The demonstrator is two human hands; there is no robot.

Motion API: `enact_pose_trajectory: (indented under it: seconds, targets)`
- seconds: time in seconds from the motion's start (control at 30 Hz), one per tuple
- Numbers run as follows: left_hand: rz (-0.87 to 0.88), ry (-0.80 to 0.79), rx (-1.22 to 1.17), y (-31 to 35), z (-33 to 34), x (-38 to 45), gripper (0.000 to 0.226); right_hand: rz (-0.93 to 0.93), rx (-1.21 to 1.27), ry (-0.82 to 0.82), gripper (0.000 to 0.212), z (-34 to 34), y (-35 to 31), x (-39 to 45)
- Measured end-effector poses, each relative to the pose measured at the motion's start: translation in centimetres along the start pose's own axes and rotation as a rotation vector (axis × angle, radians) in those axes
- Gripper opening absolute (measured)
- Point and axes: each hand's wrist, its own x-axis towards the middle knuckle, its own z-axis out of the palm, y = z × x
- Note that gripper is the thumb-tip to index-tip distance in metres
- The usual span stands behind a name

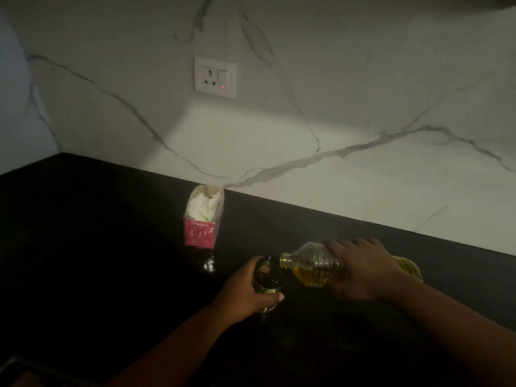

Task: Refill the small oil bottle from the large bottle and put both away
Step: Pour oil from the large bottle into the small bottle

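My right hand (361,270) grips the large clear plastic bottle (314,266) of yellow oil, tipped on its side with its uncapped mouth pointing left. That mouth rests right over the rim of the small glass bottle (268,277), which stands upright on the black counter (111,261). My left hand (245,294) is wrapped around the small bottle from the left. A little yellow oil shows at the small bottle's bottom. Whether oil is flowing I cannot tell in the dim light.
A pink carton (203,219) with white paper sticking out stands behind, near the marble wall (335,107). A small dark object (208,264) sits in front of the carton. A wall socket (215,77) is above.
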Motion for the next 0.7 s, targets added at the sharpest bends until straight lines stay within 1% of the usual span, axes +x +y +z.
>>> enact_pose_trajectory:
  seconds: [0.17,0.47,0.7]
  targets:
    - [0.013,-0.002,0.013,-0.08,0.01,-0.05,0.072,-0.03,-0.037,0.021,0.09,-0.52,-0.02,0.25]
    - [-0.011,-0.018,-0.001,0.13,-0.02,0.02,0.075,-0.052,-0.061,0.003,0.09,-0.82,-0.17,0.6]
    - [0.002,-0.022,0.002,0.13,-0.02,-0.11,0.073,-0.057,-0.077,0.011,0.088,-0.67,-0.26,0.81]
